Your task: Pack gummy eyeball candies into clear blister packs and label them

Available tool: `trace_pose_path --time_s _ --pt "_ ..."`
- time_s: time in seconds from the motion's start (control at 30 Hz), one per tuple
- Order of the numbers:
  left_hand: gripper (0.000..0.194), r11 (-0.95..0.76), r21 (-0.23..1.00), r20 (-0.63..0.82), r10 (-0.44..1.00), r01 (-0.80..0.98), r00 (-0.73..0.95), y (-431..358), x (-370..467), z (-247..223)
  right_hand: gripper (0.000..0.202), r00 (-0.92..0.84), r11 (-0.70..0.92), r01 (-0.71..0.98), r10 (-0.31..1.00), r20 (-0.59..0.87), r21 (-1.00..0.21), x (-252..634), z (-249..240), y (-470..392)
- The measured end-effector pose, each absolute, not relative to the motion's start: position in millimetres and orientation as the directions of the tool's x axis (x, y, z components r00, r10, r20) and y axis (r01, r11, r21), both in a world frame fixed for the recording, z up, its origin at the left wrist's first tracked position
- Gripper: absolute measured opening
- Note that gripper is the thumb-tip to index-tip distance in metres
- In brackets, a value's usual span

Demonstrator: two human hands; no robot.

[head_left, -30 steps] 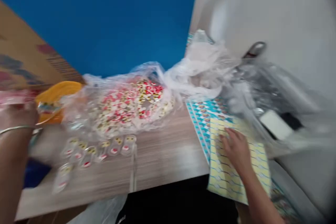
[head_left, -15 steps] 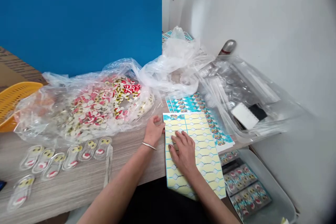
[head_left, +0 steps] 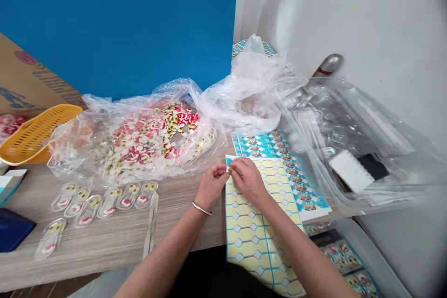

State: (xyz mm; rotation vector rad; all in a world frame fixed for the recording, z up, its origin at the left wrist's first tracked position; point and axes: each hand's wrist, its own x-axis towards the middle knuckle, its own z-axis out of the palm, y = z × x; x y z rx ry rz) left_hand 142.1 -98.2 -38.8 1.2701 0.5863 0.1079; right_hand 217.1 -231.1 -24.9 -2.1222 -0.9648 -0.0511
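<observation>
A yellow-backed sticker sheet [head_left: 244,230] lies over the table's front edge and my lap, most of its label places bare. My left hand [head_left: 210,187] is closed, thumb and fingers pinching at the sheet's upper left edge. Against it, my right hand [head_left: 249,179] is closed too, its fingertips pinching at a blue printed sticker [head_left: 228,160] in the top row. The fingers hide most of that sticker; whether its corner is lifted I cannot tell. Below the sheet's far right side lie more printed sticker sheets [head_left: 302,191].
Clear plastic cases [head_left: 87,212] with yellow and red-white pieces stand in a row at left. Behind them spreads a plastic bag [head_left: 132,139] of small discs. A yellow basket [head_left: 42,132], a blue object [head_left: 16,230] and a clear bin [head_left: 352,177] flank the table.
My right hand has moved up from the sheet's middle to its top left and closed beside my left hand. My left fingers have closed too. The view has shifted left.
</observation>
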Motion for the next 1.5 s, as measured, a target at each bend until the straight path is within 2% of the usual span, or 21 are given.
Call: trace_pose_path --time_s 0.13,0.33,0.47,0.57,0.67,0.77,0.87,1.03,1.1,1.17,1.23,1.3,1.37,1.43,1.47,1.5 --pt "0.024 0.274 0.938 -0.307 0.384 0.21 0.871 -94 137 -34 0.007 0.691 -0.378 0.668 0.634 0.347 -0.641 218 -32 -228" --pt "0.023 0.231 0.95 -0.283 0.361 0.209 0.889 -92 136 -28 0.013 0.684 -0.35 0.691 0.597 0.418 -0.633 209 -39 -227" --pt "0.024 0.255 0.946 -0.291 0.399 0.2 0.87 -98 134 -28 0.019 0.721 -0.324 0.649 0.551 0.42 -0.688 204 -42 -221" --pt "0.029 0.305 0.931 -0.321 0.426 0.2 0.846 -105 132 -29 0.021 0.804 -0.288 0.534 0.463 0.372 -0.795 200 -42 -215" --pt "0.033 0.382 0.901 -0.369 0.428 0.205 0.825 -109 130 -29 0.021 0.888 -0.256 0.357 0.39 0.242 -0.898 200 -41 -212" --pt "0.036 0.443 0.874 -0.398 0.423 0.197 0.814 -109 128 -30 0.021 0.921 -0.235 0.219 0.369 0.121 -0.947 203 -41 -211" --pt "0.037 0.472 0.863 -0.406 0.437 0.18 0.803 -107 127 -33 0.019 0.905 -0.204 0.21 0.412 0.111 -0.956 204 -42 -213" --pt "0.032 0.384 0.911 -0.331 0.465 0.149 0.821 -103 127 -36 0.014 0.833 -0.231 0.415 0.486 0.265 -0.88 200 -40 -213" --pt "0.03 0.366 0.918 -0.318 0.459 0.15 0.83 -103 126 -36 0.015 0.827 -0.261 0.448 0.485 0.285 -0.855 200 -40 -211" --pt "0.03 0.377 0.915 -0.32 0.453 0.146 0.832 -104 126 -37 0.016 0.861 -0.257 0.378 0.451 0.235 -0.889 201 -40 -208" --pt "0.032 0.38 0.911 -0.328 0.442 0.157 0.835 -103 126 -39 0.018 0.907 -0.195 0.208 0.407 0.113 -0.959 204 -43 -206" --pt "0.032 0.266 0.942 -0.308 0.454 0.203 0.836 -102 124 -41 0.021 0.936 -0.091 -0.003 0.35 -0.035 -0.996 208 -47 -205" --pt "0.031 0.073 0.965 -0.252 0.508 0.251 0.824 -100 121 -42 0.024 0.946 0.01 -0.153 0.292 -0.144 -0.988 211 -52 -206" --pt "0.033 -0.249 0.941 -0.041 0.585 0.228 0.81 -98 118 -40 0.026 0.946 0.066 -0.21 0.267 -0.185 -0.976 214 -55 -206" --pt "0.033 -0.438 0.881 0.118 0.568 0.178 0.815 -98 116 -38 0.026 0.944 0.074 -0.211 0.276 -0.183 -0.975 214 -56 -207" --pt "0.031 -0.621 0.777 0.276 0.484 0.104 0.83 -98 115 -36 0.027 0.94 0.076 -0.204 0.293 -0.174 -0.976 214 -57 -207"
